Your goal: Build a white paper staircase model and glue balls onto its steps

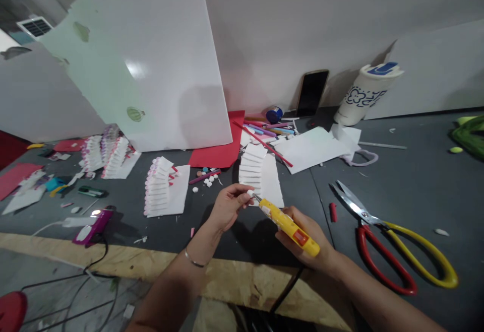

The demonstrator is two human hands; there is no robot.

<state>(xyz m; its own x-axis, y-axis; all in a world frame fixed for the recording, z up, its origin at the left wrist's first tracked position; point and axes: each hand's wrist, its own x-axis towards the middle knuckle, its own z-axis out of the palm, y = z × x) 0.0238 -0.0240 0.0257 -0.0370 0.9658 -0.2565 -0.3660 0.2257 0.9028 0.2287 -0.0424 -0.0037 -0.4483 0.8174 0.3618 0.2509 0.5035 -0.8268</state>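
Note:
My left hand [229, 205] pinches a small white piece [250, 194] between thumb and fingertips. My right hand [308, 234] is wrapped round a yellow glue gun [289, 226], its metal nozzle pointing up and left at the white piece. Whether the tip touches it I cannot tell. Just behind both hands, a pleated white paper strip [250, 168] lies on a white card [272, 183]. To the left, a similar pleated strip with pink edging [156, 191] rests on another card [180, 191]. Small white balls [207, 183] are scattered between the two.
Large scissors [365, 216] lie open at right, near a short red stick [333, 212]. Behind stand a tumbler [366, 92] and a phone [312, 92] against a white board [264, 35]. A purple device [92, 227] with cords sits at the left edge, beyond which is the floor.

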